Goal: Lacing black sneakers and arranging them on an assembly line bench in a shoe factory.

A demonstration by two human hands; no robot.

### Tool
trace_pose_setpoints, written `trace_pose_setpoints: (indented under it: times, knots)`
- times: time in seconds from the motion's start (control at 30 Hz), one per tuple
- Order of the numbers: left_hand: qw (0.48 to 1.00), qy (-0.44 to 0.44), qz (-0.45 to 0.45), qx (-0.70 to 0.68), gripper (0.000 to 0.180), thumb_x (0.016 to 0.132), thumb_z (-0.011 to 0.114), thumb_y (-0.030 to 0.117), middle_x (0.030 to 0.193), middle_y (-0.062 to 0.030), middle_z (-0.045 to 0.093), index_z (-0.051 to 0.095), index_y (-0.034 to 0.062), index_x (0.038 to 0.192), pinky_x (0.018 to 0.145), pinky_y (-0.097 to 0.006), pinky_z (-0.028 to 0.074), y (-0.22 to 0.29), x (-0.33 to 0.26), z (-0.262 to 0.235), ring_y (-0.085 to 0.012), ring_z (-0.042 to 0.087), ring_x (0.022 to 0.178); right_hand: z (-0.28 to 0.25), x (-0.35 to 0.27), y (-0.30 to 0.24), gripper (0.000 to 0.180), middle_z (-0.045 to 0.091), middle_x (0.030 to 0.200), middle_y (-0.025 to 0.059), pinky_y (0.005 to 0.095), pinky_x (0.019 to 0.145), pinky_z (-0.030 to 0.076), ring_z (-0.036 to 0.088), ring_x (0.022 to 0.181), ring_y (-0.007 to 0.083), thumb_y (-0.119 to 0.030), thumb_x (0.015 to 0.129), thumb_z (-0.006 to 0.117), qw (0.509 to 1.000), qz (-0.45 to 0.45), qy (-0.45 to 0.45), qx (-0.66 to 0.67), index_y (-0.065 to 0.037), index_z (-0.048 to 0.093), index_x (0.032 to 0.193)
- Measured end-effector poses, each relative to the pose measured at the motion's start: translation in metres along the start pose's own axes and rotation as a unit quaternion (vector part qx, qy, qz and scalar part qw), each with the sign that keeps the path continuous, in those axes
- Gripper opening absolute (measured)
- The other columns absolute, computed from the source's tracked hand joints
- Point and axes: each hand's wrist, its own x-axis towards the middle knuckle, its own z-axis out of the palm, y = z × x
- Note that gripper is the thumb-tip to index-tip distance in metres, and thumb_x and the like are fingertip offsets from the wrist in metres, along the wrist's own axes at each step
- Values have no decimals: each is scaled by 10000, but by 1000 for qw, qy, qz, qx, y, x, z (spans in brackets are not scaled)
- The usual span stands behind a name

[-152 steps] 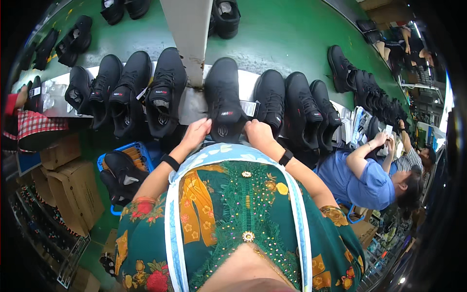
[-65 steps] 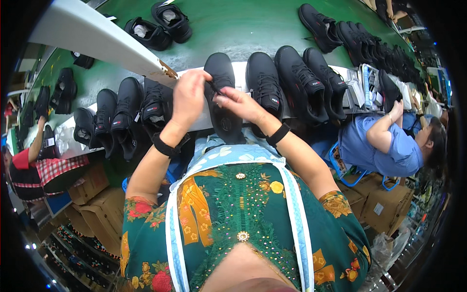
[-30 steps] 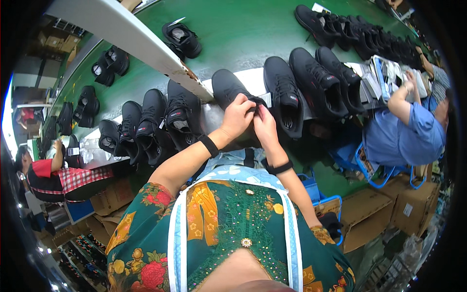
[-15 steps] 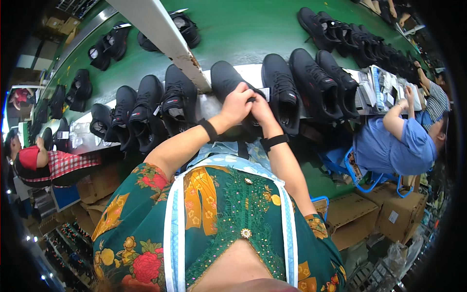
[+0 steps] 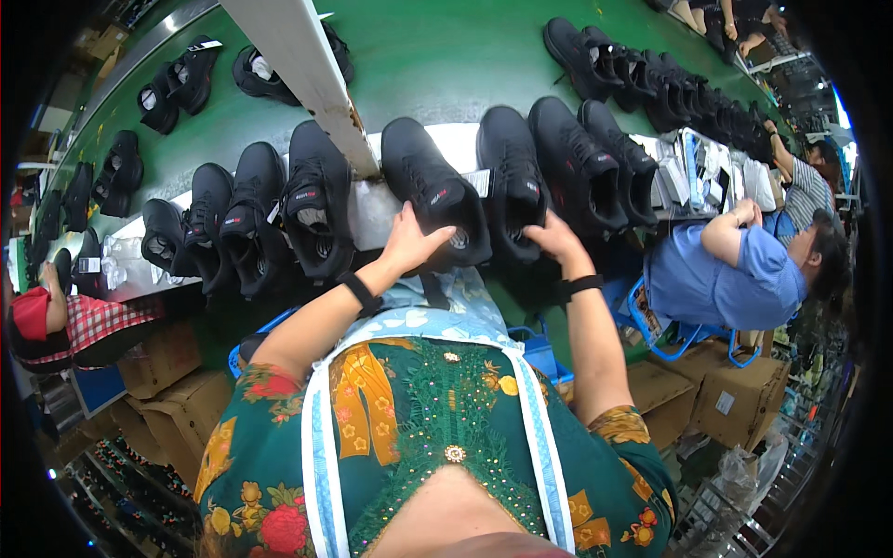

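Two black lace-up sneakers lie side by side in front of me, toes pointing away. My left hand grips the left sneaker at its collar, thumb over the opening and fingers along its outer side. Around the collar of the right sneaker is my right hand, with the thumb at the opening and the other fingers at the far side, partly hidden. A white tag sits between the two shoes.
More black sneakers line the bench edge to the left, others to the right. A pale post rises by the left sneaker. Beyond runs a green surface. Co-workers sit at both sides; white packets lie before the one in blue.
My hands were together at the left sneaker's tongue and laces; they have parted. Each is now at the collar of its own sneaker. The whole view has shifted slightly.
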Motion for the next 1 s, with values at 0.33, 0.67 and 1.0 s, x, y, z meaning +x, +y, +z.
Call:
trace_pose_setpoints:
  times: [0.33, 0.67, 1.0]
  knots:
    - [965, 238, 106, -26, 538, 770, 502, 106, 1071, -294, 528, 355, -77, 1254, 864, -441, 416, 49, 122, -29, -421, 532, 964, -11, 84, -84, 556, 590, 1023, 243, 375, 850, 435, 565, 978, 359, -183, 737, 557, 968, -221, 103, -54, -32, 432, 1257]
    - [871, -270, 374, -170, 332, 784, 417, -41, 865, -92, 621, 603, 25, 1051, 740, -298, 478, 97, 5, -117, -174, 606, 800, 38, 150, -217, 331, 640, 906, 110, 295, 777, 476, 607, 831, 192, -129, 804, 564, 944, -317, 5, -88, -38, 570, 1122]
    - [632, 192, 647, -382, 268, 730, 709, 180, 821, -133, 538, 651, 75, 970, 585, -260, 448, 130, -130, -230, -209, 539, 646, 186, 237, -396, 715, 601, 977, 241, 440, 842, 436, 562, 916, 419, -328, 697, 674, 676, -581, -109, -440, -191, 359, 1325]
